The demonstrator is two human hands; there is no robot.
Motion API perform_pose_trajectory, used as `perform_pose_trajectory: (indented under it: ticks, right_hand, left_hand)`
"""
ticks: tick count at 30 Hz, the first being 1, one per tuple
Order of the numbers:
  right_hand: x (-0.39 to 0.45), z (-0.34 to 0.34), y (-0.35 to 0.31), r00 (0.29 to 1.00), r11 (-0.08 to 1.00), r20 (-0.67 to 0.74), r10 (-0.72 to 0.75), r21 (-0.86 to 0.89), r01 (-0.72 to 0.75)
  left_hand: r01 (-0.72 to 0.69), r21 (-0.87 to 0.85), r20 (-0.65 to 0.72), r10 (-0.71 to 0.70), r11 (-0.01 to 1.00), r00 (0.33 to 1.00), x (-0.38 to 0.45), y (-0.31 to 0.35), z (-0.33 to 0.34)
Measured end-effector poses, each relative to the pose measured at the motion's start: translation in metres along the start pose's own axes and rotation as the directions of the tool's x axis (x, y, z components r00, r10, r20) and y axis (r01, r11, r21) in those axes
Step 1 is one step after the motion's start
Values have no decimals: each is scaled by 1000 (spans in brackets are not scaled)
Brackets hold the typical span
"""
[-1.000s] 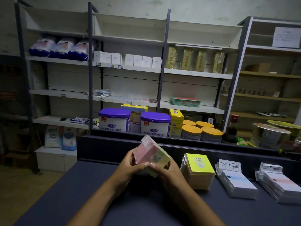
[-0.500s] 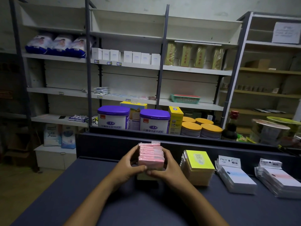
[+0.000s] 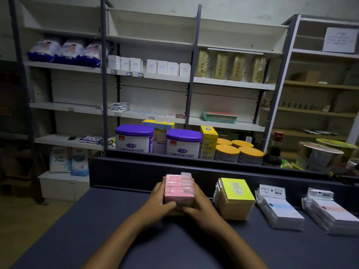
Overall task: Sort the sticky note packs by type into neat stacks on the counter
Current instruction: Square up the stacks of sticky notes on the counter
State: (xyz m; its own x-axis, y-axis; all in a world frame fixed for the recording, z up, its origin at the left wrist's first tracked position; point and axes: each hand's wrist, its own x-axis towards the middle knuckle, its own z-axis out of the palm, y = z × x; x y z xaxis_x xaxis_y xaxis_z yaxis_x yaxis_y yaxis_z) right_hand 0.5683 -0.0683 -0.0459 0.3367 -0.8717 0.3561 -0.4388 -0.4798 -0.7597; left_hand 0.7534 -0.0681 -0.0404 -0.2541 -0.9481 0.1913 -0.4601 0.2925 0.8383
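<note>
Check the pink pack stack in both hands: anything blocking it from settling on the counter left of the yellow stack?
Nothing visible. The left hand and right hand grip the pink stack from either side, low at the counter. The yellow stack sits apart to its right. Its underside is hidden.

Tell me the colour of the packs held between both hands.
Pink packs, seen clearest in the head view.

Two bare forearms show, each ending in a bare hand: the left hand (image 3: 158, 202) and the right hand (image 3: 201, 207). No sleeve covers either arm up to the bottom edge of the view; no glove is worn, and no watch, band or ring shows at the wrists or on the visible fingers. Dim light blurs finer detail.
</note>
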Motion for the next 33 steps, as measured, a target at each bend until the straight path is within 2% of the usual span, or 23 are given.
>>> perform_pose_trajectory:
  ticks: [6, 13, 19, 23, 27, 33]
  right_hand:
    - [0, 6, 6, 1000, 999, 24, -20, -42, 21]
    - [1, 2, 3, 999, 999, -29, -37, 12, 37]
    - [-1, 3, 1, 999, 999, 0, -35, 15, 35]
    - [1, -1, -2, 999, 998, -48, -15, 57, 18]
    - [-1, 2, 3, 1000, 999, 4, 9, 34, -9]
    - [0, -5, -3, 993, 985, -54, 107, 143, -99]
  left_hand:
    - [25, 57, 65, -28, 998, 997, 3, -10, 4]
    - [-6, 45, 13, 5, 999, 1000, 3, -8, 3]
    - [12, 52, 53, -15, 999, 999, 3, -10, 4]
    - [-9, 31, -20, 10, 999, 1000, 3, -6, 2]
    - [27, 75, 75, -32, 997, 997, 3, -11, 5]
    - [24, -19, 84, -23, 1000, 996, 5, -10, -2]
